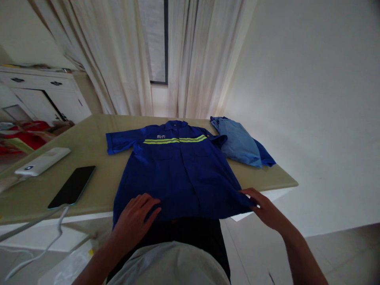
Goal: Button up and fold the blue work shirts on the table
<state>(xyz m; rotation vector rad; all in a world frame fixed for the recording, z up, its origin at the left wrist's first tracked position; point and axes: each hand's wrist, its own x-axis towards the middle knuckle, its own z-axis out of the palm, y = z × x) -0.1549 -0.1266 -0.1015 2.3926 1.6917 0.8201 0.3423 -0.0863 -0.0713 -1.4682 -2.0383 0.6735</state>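
Observation:
A blue short-sleeved work shirt (169, 170) with a yellow-green reflective stripe across the chest lies front up, its collar toward the window. Its lower hem hangs over the near table edge. My right hand (264, 208) pinches the hem's right corner between thumb and fingers and holds it out to the side. On the left part of the hem rests my left hand (138, 213), thumb and fingers apart, touching the cloth. The shirt's left sleeve is stretched out sideways; the right one is bent and bunched near a folded pile.
Folded light and dark blue clothes (239, 140) lie at the table's right, beside the wall. On the left are a black phone (73, 186) and a white power bank (43, 161), with cables trailing off the table (118, 168). Curtains (118, 59) hang behind.

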